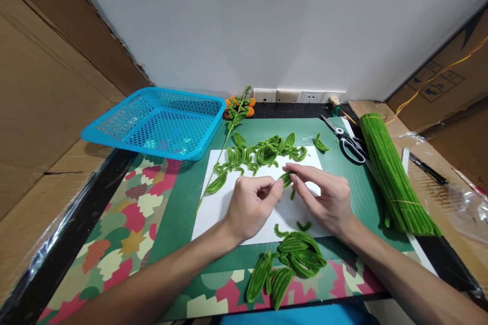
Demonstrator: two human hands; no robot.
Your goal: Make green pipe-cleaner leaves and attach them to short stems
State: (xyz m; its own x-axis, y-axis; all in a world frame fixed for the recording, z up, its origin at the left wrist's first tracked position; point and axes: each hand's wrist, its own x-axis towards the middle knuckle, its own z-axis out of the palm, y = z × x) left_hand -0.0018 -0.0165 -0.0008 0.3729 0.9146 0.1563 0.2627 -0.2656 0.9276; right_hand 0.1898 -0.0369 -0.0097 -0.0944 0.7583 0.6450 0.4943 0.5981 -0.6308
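Observation:
Between my two hands, above a white sheet of paper (213, 213), is a green pipe-cleaner leaf (286, 179). My left hand (253, 205) pinches its near end between thumb and curled fingers. The thumb and fingertips of my right hand (324, 193) close on its other end. Behind them, several fuzzy green leaves and loops (267, 152) lie strewn on the paper. Closer to me, a pile of similar leaves (301, 251) rests across the mat's front edge. A long green stem with orange flowers (239, 111) lies to the left of the strewn leaves.
A blue plastic basket (171, 150) stands at the back left. On the right are black-handled scissors (348, 144), a thick bundle of green pipe cleaners (392, 177) and a black pen-like tool (429, 168). Cardboard (57, 56) walls the left side; wall sockets (287, 96) line the back.

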